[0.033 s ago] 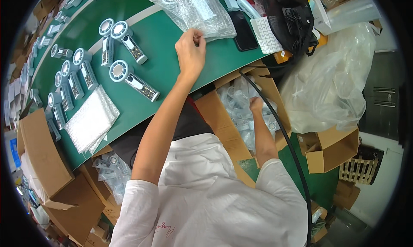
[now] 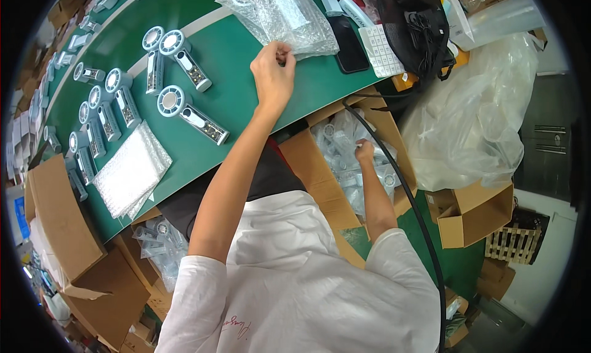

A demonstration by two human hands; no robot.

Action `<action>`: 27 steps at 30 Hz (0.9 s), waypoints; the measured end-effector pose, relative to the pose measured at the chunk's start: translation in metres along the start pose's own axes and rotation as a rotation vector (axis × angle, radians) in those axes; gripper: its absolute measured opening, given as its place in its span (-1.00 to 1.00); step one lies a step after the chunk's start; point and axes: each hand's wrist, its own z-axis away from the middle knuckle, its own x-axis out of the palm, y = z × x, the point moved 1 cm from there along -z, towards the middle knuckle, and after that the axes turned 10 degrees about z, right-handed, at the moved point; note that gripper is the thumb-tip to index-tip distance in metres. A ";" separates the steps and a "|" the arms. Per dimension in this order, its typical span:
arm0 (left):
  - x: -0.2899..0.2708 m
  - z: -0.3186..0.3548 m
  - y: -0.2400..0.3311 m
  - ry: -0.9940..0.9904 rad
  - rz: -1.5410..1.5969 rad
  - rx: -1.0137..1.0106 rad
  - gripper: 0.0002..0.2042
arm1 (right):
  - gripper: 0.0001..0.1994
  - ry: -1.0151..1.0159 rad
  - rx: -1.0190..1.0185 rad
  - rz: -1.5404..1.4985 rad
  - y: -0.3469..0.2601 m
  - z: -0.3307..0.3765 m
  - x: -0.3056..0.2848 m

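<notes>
My left hand reaches over the green table and pinches the near edge of a pile of clear bubble-wrap bags. Below the table edge, my right hand is down inside an open cardboard box, fingers curled on one of the bagged fans heaped there. Several pale blue handheld fans lie unbagged on the table to the left; the nearest fan is well left of my left hand.
A second stack of bubble-wrap bags lies at the table's near left. A black phone, a white keypad and a black bag sit right of my left hand. A big clear plastic sack, cardboard boxes and a black cable crowd the floor.
</notes>
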 end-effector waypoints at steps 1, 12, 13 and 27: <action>0.001 0.002 0.000 0.005 0.060 -0.033 -0.88 | -0.66 0.052 -0.001 0.026 -0.017 0.008 0.011; -0.043 -0.008 0.038 0.086 0.244 -0.157 -0.90 | -0.43 -0.216 -0.257 -1.389 -0.349 0.122 -0.282; -0.047 -0.006 0.048 0.017 0.233 -0.153 -0.90 | -0.35 0.020 -0.325 -1.265 -0.361 0.119 -0.291; -0.051 0.146 0.166 -0.714 0.582 -0.517 -0.90 | -0.51 0.645 -0.473 -0.422 -0.262 0.216 -0.339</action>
